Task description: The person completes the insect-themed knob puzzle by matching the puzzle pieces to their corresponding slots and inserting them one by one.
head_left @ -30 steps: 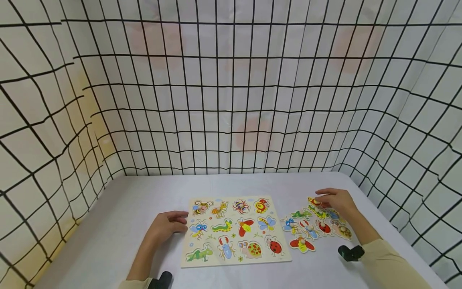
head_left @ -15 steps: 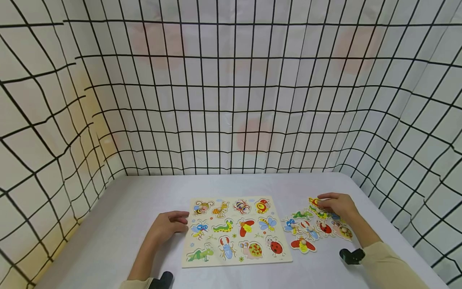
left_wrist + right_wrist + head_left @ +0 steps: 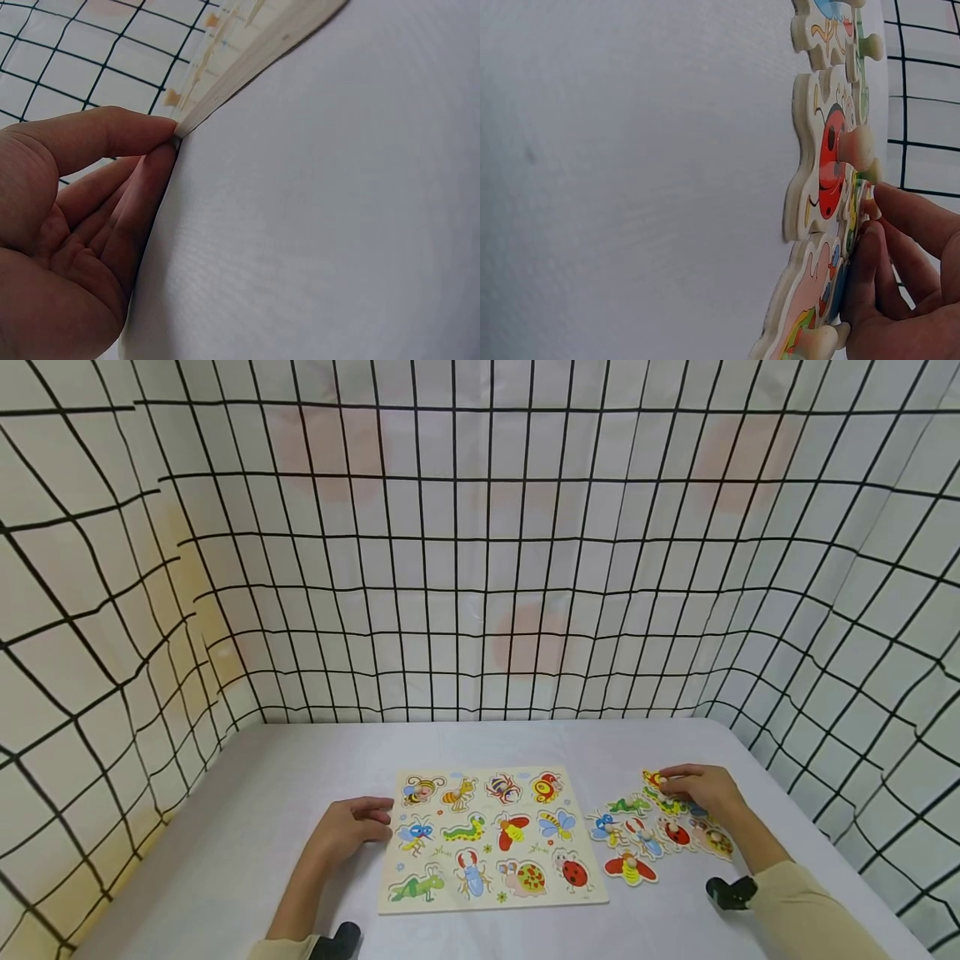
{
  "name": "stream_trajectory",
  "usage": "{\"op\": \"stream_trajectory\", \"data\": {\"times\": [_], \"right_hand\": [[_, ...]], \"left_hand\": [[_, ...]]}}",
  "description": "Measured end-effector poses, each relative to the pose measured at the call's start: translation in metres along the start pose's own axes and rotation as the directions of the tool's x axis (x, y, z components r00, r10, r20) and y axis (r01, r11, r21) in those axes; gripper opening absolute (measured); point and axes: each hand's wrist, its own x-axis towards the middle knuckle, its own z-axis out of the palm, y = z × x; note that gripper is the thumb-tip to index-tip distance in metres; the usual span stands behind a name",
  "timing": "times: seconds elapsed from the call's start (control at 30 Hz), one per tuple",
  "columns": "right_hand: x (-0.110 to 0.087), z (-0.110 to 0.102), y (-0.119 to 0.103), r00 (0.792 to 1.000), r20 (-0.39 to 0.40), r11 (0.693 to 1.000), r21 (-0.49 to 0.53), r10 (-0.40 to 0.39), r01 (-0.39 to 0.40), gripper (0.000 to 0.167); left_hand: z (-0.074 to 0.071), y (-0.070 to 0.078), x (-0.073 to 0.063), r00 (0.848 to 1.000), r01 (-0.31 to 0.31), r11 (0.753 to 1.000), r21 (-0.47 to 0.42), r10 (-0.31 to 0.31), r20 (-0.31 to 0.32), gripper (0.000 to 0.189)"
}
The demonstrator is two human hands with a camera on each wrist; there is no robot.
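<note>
Right fingers (image 3: 919,214) pinched on a wooden knob (image 3: 871,208), left fingers (image 3: 105,135) at the edge of a puzzle board (image 3: 450,906)

A black grid (image 3: 486,538) over white runs behind and along both flanks of the white tabletop (image 3: 262,827). Midway across the tabletop lies the puzzle board, flat, a pale rectangle showing insects and other small creatures in three rows of four; the left wrist view catches two knobs standing up from it. It sits immediately to the right of the left fingers and well apart from the right fingers.

On the board's right, loose insect pieces (image 3: 642,835) lie in a close cluster, under and beside the right fingers, some of them apparently touching.

Beige sleeves (image 3: 810,902) reach in from the near side. The left hand (image 3: 348,831) rests beside the board, its fingers loosely bent, thumb and forefinger parted along the left edge and touching it. The right hand (image 3: 701,787) is over the far end of the cluster, its fingertips drawn nearly together around the knob of a red-and-yellow piece (image 3: 652,779); whether that piece is off the tabletop cannot be told.

Among the smaller items, a red-winged piece (image 3: 630,868) lies closest to the person. A snail piece (image 3: 810,292) and a ladybird piece (image 3: 831,169) lie knob up, near the right fingers and on their near side.
</note>
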Motion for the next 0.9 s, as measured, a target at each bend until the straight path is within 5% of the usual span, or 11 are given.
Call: {"op": "stream_trajectory", "data": {"times": [0.9], "right_hand": [[0.002,0.007,0.0063,0.996,-0.074,0.995,-0.089,-0.042,0.035,0.047]], "left_hand": [[-0.0003,-0.0018,0.0013,1.0,-0.003,1.0,0.01,0.003,0.005,0.045]]}}
